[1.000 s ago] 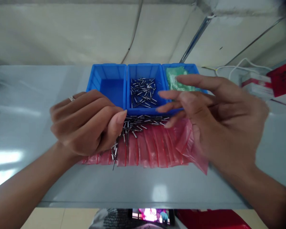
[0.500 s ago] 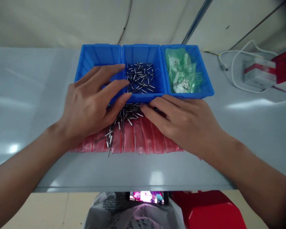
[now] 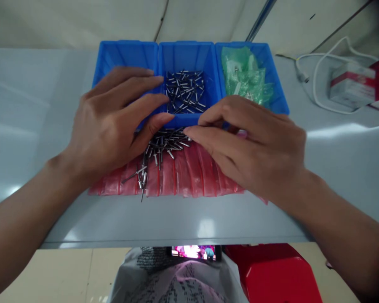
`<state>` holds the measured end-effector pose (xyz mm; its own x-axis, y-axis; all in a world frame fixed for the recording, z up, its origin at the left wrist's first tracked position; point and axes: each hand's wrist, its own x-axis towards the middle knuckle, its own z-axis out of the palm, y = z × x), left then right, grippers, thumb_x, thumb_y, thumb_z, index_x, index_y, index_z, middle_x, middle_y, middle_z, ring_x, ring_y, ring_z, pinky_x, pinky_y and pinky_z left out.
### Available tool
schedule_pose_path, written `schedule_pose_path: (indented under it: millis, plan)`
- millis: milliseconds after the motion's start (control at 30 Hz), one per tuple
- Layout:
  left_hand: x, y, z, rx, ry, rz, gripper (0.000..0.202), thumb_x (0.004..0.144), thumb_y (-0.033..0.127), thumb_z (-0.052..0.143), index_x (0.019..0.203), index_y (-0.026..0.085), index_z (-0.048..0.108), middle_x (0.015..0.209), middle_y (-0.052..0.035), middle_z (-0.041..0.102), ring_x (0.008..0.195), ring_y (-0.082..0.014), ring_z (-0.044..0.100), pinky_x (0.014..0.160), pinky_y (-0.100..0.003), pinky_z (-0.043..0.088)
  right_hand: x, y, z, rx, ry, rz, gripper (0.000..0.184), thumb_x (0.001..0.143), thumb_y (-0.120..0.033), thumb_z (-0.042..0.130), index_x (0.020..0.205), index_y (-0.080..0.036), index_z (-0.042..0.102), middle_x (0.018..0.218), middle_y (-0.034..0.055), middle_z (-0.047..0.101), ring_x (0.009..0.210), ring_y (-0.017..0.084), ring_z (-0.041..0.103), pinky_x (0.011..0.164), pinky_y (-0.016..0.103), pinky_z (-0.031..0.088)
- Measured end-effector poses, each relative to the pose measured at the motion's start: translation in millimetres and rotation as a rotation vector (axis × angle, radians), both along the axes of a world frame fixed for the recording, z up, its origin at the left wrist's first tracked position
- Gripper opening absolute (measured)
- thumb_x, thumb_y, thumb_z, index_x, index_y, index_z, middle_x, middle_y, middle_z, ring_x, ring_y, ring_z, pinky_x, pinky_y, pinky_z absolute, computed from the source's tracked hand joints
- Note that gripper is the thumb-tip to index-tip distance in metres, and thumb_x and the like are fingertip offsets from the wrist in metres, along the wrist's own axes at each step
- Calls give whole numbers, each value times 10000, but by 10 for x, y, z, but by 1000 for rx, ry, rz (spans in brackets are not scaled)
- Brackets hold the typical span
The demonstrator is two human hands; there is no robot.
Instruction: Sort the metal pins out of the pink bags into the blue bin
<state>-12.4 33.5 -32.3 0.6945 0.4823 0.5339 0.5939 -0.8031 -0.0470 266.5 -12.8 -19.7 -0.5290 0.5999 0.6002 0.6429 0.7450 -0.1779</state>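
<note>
A heap of small metal pins (image 3: 164, 145) lies on a row of overlapping red plastic bags (image 3: 189, 179) on the grey table (image 3: 34, 126). My left hand (image 3: 113, 120) rests palm down at the heap's left side, fingers stretched out over the front rim of the blue bins. My right hand (image 3: 252, 143) is at the heap's right side, its fingers curled and pinched together at the pins; what they hold is hidden. Behind stand three joined blue bins (image 3: 189, 52): the left one bare, the middle one holding pins (image 3: 185, 90), the right one holding green bags (image 3: 246, 78).
At the right back a white cable (image 3: 318, 84) loops beside a white and red box (image 3: 352, 84). The table's front edge runs below the red bags. Under it show a lit phone screen (image 3: 194, 251), printed cloth and a red stool (image 3: 278, 269).
Both hands came down from mid air onto the pin heap. My left hand opened flat, and my right hand's fingers curled into a pinch at the pins. The view tilted downward.
</note>
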Motion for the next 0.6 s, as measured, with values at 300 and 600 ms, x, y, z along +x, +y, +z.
schedule_pose_path:
  millis: [300,600]
  plan:
    - [75,-122,77,231,-28,-179,305,993,229,804,1262,133,695,1145,-102,808,1051,-370,829,817,-523,719,-32,-107,58,-223,377,-56,84,1088,-287,766,1053,-278,842,1001,-81,853,861,105,809,907,298,729]
    - [48,-95,84,267,-77,-177,283,1005,185,751,1275,198,666,1065,-87,795,963,-309,798,754,-480,646,-98,-123,96,-329,654,-129,170,843,-283,990,975,-248,888,946,-111,882,823,105,837,786,248,750]
